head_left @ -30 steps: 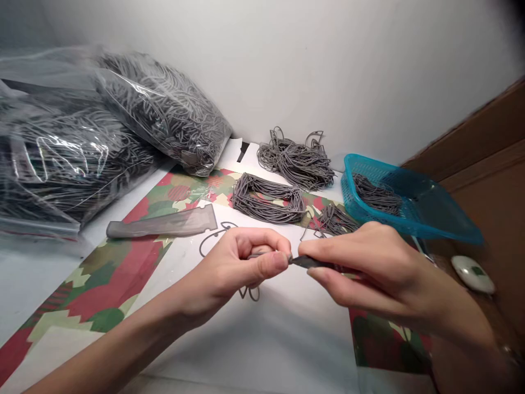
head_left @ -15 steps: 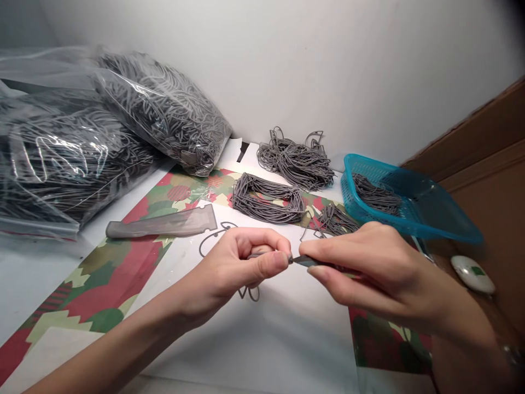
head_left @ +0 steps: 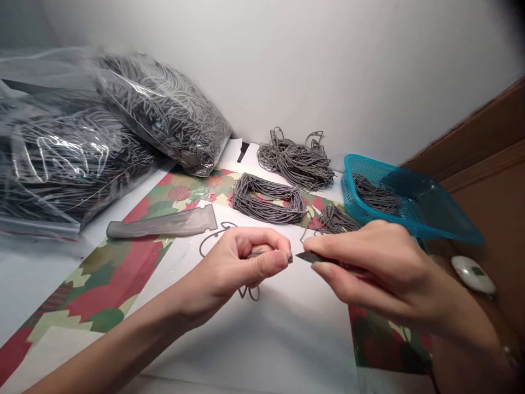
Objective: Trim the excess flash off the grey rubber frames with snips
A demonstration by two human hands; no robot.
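Note:
Between the thumb and fingers of my left hand (head_left: pixel 250 257) a thin grey rubber ring (head_left: pixel 207 241) is pinched, its small end poking out past the thumb tip. Loops of the ring hang behind and below that hand, over the white paper (head_left: pixel 287 339). My right hand (head_left: pixel 377 268) is closed around a craft knife (head_left: pixel 311 256), most of its handle hidden in the palm. The knife's dark pointed blade faces left, a small gap away from the pinched end.
Bundles of grey rings (head_left: pixel 268 200) lie behind my hands. At right stand a blue basket (head_left: pixel 426 227) holding more rings and a white oval object (head_left: pixel 473 274). Stuffed clear bags (head_left: pixel 164 109) rest at left, near a flat grey translucent sleeve (head_left: pixel 164 223).
My right hand has drawn the knife slightly to the right and up, so its tip is off the ring's end. The left hand stays in place.

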